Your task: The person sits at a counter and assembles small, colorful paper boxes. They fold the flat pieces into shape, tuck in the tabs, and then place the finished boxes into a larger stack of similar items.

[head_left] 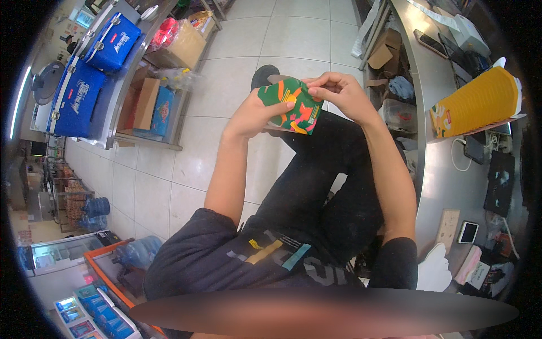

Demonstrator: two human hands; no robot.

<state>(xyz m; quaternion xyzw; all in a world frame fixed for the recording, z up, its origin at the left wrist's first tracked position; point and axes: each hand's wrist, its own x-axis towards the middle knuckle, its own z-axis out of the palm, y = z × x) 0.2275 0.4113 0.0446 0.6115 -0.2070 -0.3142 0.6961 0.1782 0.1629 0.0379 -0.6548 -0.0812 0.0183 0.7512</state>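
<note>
Over my lap I hold a green patterned paper box point(299, 120), printed with orange, yellow and pink shapes; it looks folded flat or nearly so. My left hand point(261, 117) grips its left side, thumb lying across the printed face and the other fingers hidden behind. At the upper right edge, my right hand point(340, 96) pinches the box between thumb and fingers. A pale flap shows at the top left of the box. To my right, a long stack of nested yellow paper boxes point(477, 101) lies on the steel counter point(437, 181).
A phone point(430, 43), a white phone point(467, 232), a power strip point(447, 230) and a pile of white pieces point(435, 268) lie along the counter. Blue cooler boxes point(79, 96) stand on a steel table at left, above cartons. Water jugs point(138, 251) stand behind left.
</note>
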